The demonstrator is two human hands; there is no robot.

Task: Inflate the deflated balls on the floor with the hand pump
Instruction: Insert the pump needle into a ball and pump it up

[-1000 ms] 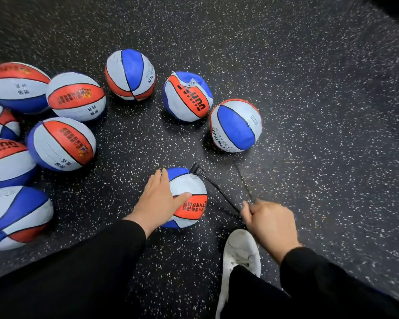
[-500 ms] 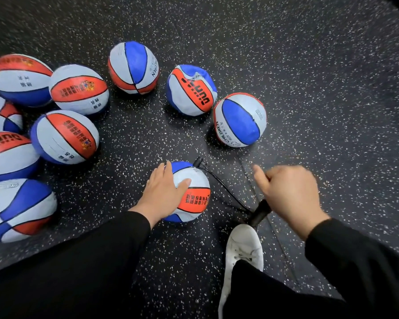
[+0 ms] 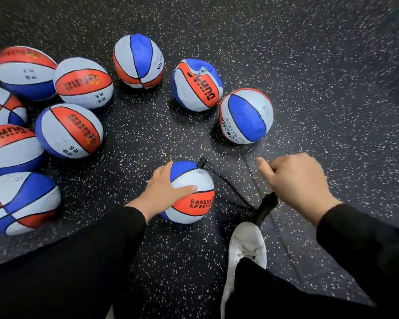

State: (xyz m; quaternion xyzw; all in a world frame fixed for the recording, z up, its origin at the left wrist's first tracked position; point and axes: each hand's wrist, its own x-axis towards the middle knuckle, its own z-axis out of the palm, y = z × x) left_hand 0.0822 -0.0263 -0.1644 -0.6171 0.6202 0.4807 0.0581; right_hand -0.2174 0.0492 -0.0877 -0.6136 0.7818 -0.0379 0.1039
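Note:
A small red, white and blue ball [image 3: 194, 199] lies on the floor at centre. My left hand [image 3: 164, 192] rests on its left side, thumb across the white panel. A black hose [image 3: 228, 185] runs from a connector [image 3: 202, 162] at the ball's top to the black hand pump [image 3: 264, 209]. My right hand [image 3: 295, 183] grips the pump's handle, raised above the barrel; the handle is hidden in the fist. A white shoe [image 3: 245, 245] stands at the pump's base.
Several more red, white and blue balls lie in an arc on the black speckled floor: a wrinkled one [image 3: 197, 85], one marked CHILDREN [image 3: 245, 116], one farther back [image 3: 138, 62], and a cluster at the left [image 3: 69, 131]. Bare floor [image 3: 332, 65] spreads to the right.
My right hand has risen from low by the shoe, drawing the pump handle up and exposing the barrel. My left hand stays on the ball.

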